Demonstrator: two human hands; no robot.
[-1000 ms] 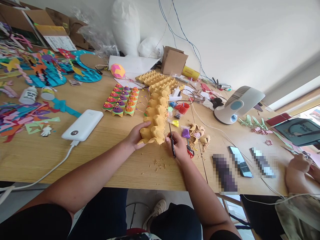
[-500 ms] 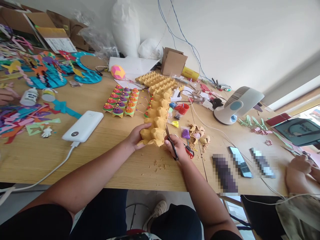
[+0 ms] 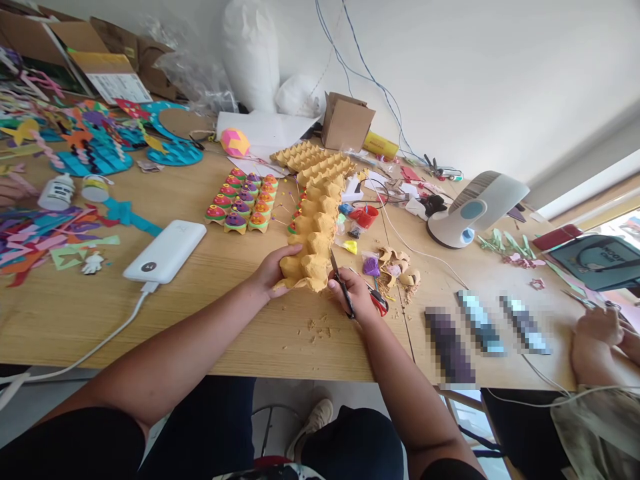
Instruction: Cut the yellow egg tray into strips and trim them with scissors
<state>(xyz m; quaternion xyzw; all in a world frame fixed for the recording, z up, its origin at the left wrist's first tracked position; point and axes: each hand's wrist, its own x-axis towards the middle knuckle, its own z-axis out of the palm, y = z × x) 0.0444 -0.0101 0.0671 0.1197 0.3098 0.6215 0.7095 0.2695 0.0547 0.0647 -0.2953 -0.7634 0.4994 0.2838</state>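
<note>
My left hand [image 3: 277, 271] grips the near left edge of a yellow-brown egg carton strip [image 3: 316, 243], tilted up over the table. Closed around a pair of dark scissors [image 3: 343, 291] is my right hand [image 3: 358, 297]; the blades point up along the strip's right edge. Whether they touch the carton I cannot tell. Carton crumbs [image 3: 318, 329] lie on the table below. Behind the strip rest more egg carton pieces [image 3: 313, 162]. To the left stand rows of painted carton cups [image 3: 243, 202] in red, purple and orange. A red-handled tool [image 3: 380, 303] lies partly hidden behind my right hand.
A white power bank [image 3: 167, 252] with a cable lies at left, near paper strips [image 3: 45, 240]. Torn carton scraps [image 3: 400, 270], a red cup [image 3: 365, 217] and a white fan [image 3: 475, 210] are to the right. Another person's hands [image 3: 603, 327] are at far right.
Almost nothing differs. Both hands, the carton strip and the scissors keep practically the same place, with only a slight shift of the whole view.
</note>
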